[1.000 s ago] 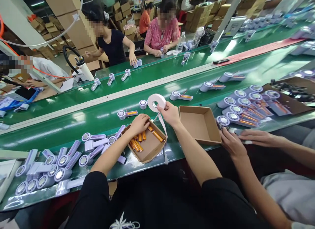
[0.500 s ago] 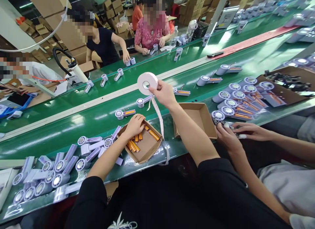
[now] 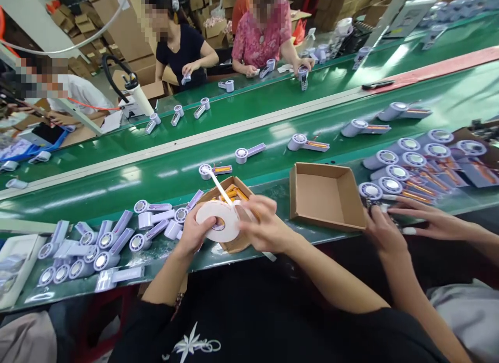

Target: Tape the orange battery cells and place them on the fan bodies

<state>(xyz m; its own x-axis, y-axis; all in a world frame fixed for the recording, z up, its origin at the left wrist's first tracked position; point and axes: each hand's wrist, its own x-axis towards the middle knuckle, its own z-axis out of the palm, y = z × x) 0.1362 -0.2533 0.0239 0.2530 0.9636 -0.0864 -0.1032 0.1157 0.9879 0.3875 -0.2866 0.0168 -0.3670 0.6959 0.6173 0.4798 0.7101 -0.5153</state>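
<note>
Green conveyor belt (image 3: pixel 97 196) crossed the workroom at a slant, divided lengthwise by a pale rail (image 3: pixel 183 140), with stacked cartons (image 3: pixel 117 20) beyond its far side. From where I stood, the tape roll (image 3: pixel 226 212) was located above the near work ledge (image 3: pixel 273 196), in front of the person's body, with one flat face in full view. The left hand (image 3: pixel 190 232) gripped the roll at its left side, thumb laid across the face and its tip at the core hole. The right hand (image 3: pixel 268 228) was positioned at the roll's right edge, fingers bent; blur covered the fingertips, so I could not tell whether they were closed on anything. A white tape strip (image 3: pixel 221 188) ran from the roll's upper edge toward a lilac fan unit (image 3: pixel 202 172) on the belt; contact between the two could not be confirmed. Behind the roll, partly covered, sat a cardboard tray (image 3: pixel 238 245) containing orange pieces (image 3: pixel 234 191). A second tray (image 3: pixel 323 194) stood to the right. Further units lay in a left-hand pile (image 3: pixel 89 248) and a right-hand group (image 3: pixel 390 170). A co-worker's hands (image 3: pixel 384 230) were located just beside the second tray.
</note>
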